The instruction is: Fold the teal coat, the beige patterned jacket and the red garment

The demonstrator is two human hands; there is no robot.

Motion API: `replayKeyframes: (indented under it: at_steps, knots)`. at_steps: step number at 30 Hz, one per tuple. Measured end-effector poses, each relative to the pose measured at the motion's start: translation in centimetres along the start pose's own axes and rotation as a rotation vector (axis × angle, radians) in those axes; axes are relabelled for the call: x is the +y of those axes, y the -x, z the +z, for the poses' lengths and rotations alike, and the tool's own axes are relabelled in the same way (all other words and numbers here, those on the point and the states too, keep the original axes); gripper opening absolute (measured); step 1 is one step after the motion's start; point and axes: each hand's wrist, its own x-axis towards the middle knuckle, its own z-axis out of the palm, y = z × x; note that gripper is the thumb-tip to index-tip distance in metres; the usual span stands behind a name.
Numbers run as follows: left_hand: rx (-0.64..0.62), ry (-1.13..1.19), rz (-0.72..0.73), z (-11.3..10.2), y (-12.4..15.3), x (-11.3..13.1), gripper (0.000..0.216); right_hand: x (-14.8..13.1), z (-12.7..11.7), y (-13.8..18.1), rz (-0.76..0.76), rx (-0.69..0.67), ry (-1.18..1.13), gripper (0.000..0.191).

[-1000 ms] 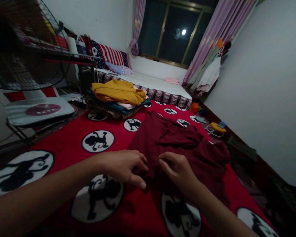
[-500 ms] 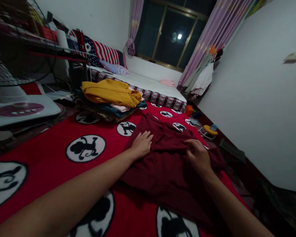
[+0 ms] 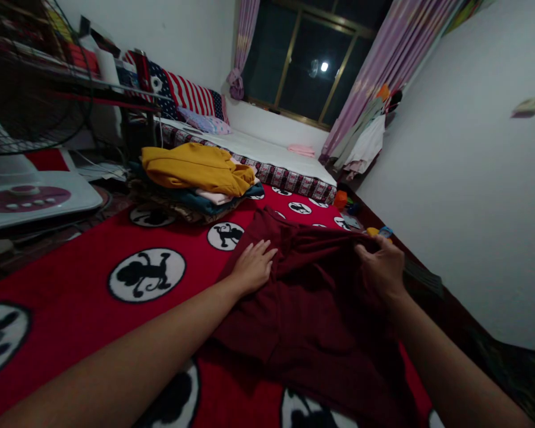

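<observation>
A dark red garment (image 3: 312, 321), its exact kind unclear, lies spread over a red blanket (image 3: 89, 333) with round black-and-white monkey patches. My left hand (image 3: 253, 267) rests flat on the garment's left part, fingers stretched out. On the other side, my right hand (image 3: 383, 264) pinches the cloth and holds that part raised, so folds run across toward my left hand. Beyond my left hand sits a stack of folded clothes (image 3: 205, 202), topped by a mustard-yellow garment (image 3: 196, 166).
At the left stands a fan with a white base (image 3: 40, 196), near a cluttered table (image 3: 111, 98). A bed (image 3: 267, 145) with pillows lies under the window. Along the right wall are a stool with a yellow seat (image 3: 373, 231) and hanging clothes (image 3: 366, 145).
My right hand has moved right and up, lifting the dark red cloth and drawing it taut. My left hand stays pressed on the garment in nearly the same place.
</observation>
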Motion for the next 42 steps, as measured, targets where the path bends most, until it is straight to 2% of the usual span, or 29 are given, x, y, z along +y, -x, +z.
replayKeyframes:
  at_steps: [3, 5, 9, 11, 13, 15, 17, 19, 20, 23, 25, 26, 28, 29, 31, 34, 38, 39, 42]
  knots:
    - [0.007, -0.007, 0.0, 0.0, 0.0, -0.1, 0.046, -2.2, -1.7, -1.1, 0.014, 0.111, -0.011, 0.033]
    - [0.009, -0.006, -0.006, -0.1, 0.1, -0.1, 0.045, -2.2, -2.1, -1.8, 0.023, 0.119, -0.055, 0.036]
    - [0.038, 0.013, -0.051, -0.3, 0.2, 0.0, 0.047, 1.5, -1.2, -3.1, 0.198, 0.063, -0.146, 0.037]
    - [0.069, 0.012, -0.096, -0.3, 0.2, 0.0, 0.046, 3.7, -0.8, -3.5, 0.298, -0.001, -0.045, 0.035]
    - [0.101, 0.006, -0.14, -0.3, 0.2, -0.1, 0.044, 4.9, -0.6, -3.6, 0.319, -0.084, 0.141, 0.032]
    - [0.122, 0.002, -0.166, -0.3, 0.2, -0.2, 0.043, 4.5, -0.5, -3.2, 0.206, -0.132, 0.321, 0.031]
    - [0.121, 0.001, -0.172, -0.3, 0.2, -0.3, 0.043, 2.7, -0.4, -2.3, 0.008, -0.106, 0.401, 0.034]
    - [0.1, 0.004, -0.164, -0.3, 0.2, -0.3, 0.045, 0.2, -0.1, -0.9, -0.192, -0.101, 0.352, 0.032]
    - [0.087, 0.008, -0.16, -0.4, 0.2, -0.3, 0.046, -1.1, 0.1, -0.1, -0.277, -0.141, 0.281, 0.029]
    - [0.063, 0.015, -0.142, -0.4, 0.2, -0.3, 0.046, -3.8, 0.9, 2.1, -0.498, -0.411, 0.018, 0.029]
    - [0.053, 0.008, -0.116, -0.4, 0.3, -0.3, 0.045, -4.4, 1.2, 3.0, -0.552, -0.613, -0.029, 0.028]
    - [0.047, 0.003, -0.096, -0.3, 0.3, -0.3, 0.044, -4.4, 1.3, 3.1, -0.517, -0.69, 0.018, 0.033]
    - [0.032, -0.008, -0.057, -0.1, 0.3, -0.3, 0.044, -4.0, 1.5, 2.5, -0.351, -0.765, 0.207, 0.051]
    - [0.028, -0.014, -0.044, 0.0, 0.3, -0.3, 0.045, -3.9, 1.7, 1.9, -0.263, -0.761, 0.304, 0.056]
    - [0.027, -0.024, -0.032, 0.1, 0.3, -0.2, 0.046, -3.8, 2.3, 0.5, -0.183, -0.697, 0.402, 0.051]
    - [0.033, -0.033, -0.034, 0.3, 0.4, 0.0, 0.046, -4.7, 4.5, -1.3, -0.229, -0.595, 0.241, 0.029]
    - [0.053, -0.033, -0.042, 0.4, 0.5, 0.1, 0.047, -6.4, 8.7, -1.7, -0.191, -0.5, -0.159, 0.041]
    - [0.059, -0.032, -0.042, 0.5, 0.5, 0.1, 0.047, -6.6, 9.6, -1.6, -0.18, -0.517, -0.184, 0.04]
    - [0.07, -0.031, -0.043, 0.7, 0.5, 0.1, 0.047, -7.2, 11.8, -2.4, -0.164, -0.595, -0.084, 0.019]
